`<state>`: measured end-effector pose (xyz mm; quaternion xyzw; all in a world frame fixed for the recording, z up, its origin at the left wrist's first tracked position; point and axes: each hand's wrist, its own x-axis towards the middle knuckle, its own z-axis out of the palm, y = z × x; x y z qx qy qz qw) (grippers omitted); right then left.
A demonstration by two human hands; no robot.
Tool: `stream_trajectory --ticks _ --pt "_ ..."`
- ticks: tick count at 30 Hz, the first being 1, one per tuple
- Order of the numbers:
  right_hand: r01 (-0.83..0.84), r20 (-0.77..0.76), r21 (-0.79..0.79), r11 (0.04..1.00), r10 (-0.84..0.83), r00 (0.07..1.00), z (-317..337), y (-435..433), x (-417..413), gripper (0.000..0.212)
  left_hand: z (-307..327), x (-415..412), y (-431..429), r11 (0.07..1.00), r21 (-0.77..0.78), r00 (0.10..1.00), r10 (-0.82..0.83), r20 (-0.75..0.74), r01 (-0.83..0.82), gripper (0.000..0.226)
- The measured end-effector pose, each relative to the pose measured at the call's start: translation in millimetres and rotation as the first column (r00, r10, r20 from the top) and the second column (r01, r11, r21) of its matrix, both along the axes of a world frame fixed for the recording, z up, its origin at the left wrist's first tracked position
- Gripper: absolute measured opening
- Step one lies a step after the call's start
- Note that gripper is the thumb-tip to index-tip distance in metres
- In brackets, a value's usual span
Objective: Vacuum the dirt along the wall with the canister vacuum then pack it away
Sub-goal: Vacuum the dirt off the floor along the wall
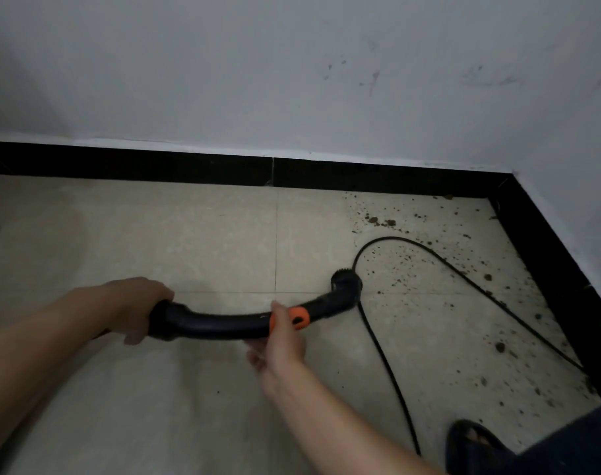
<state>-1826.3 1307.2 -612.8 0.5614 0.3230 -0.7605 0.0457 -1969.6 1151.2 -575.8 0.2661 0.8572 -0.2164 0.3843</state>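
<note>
A curved black vacuum handle tube (223, 324) with an orange band (299, 318) hangs low over the beige tiled floor. My left hand (134, 308) grips its left end. My right hand (281, 341) holds the tube from below near the orange band, thumb up against it. At the tube's right end sits a round black brush nozzle (346, 282), close to the floor. Brown dirt (429, 265) lies scattered over the tiles in the right corner, along both walls. The vacuum canister is out of view.
A black power cord (388, 365) loops over the dirty tiles and runs past the nozzle toward the bottom edge. A black skirting board (189, 166) lines the white walls, which meet in a corner at the right. My foot in a dark sandal (470, 440) stands at the lower right.
</note>
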Motion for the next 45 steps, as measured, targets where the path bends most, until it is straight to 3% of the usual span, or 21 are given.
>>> stream_trajectory --ticks 5,12,18,24,29,37,43,45 --pt "0.055 -0.041 0.12 0.991 -0.05 0.998 4.6 64.6 -33.2 0.026 11.0 -2.9 46.4 0.975 0.194 0.992 0.098 0.078 -0.111 0.038" --pt "0.003 -0.009 0.201 0.98 -0.001 1.0 3.1 130.9 -53.0 0.029 17.0 -6.0 94.7 0.919 0.366 0.987 0.113 0.11 -0.146 0.037" --pt "-0.005 0.013 0.247 0.969 0.002 1.0 9.4 174.3 -74.9 0.032 18.0 -7.6 122.5 0.806 0.506 0.946 0.197 0.256 -0.305 0.034" --pt "-0.111 -0.002 0.276 0.955 0.116 0.993 10.3 203.1 -103.2 0.04 14.4 -7.9 142.2 0.717 0.54 0.888 0.261 0.378 -0.44 0.035" --pt "-0.178 0.014 0.333 0.926 0.184 0.983 17.2 205.0 -122.3 0.032 10.8 -9.7 143.9 0.653 0.546 0.844 0.319 0.431 -0.526 0.031" --pt "-0.255 -0.001 0.297 0.92 0.268 0.963 19.5 161.0 -125.4 0.042 -2.7 -8.8 99.9 0.669 0.494 0.827 0.389 0.405 -0.556 0.031" --pt "-0.119 -0.009 0.196 0.973 0.123 0.992 9.9 120.6 -69.2 0.033 2.9 -21.2 73.3 0.865 0.363 0.933 0.281 0.223 -0.347 0.036" --pt "-0.094 -0.001 0.16 0.983 0.095 0.995 4.0 111.4 -56.6 0.03 1.3 -21.0 68.8 0.889 0.336 0.947 0.262 0.184 -0.312 0.037"
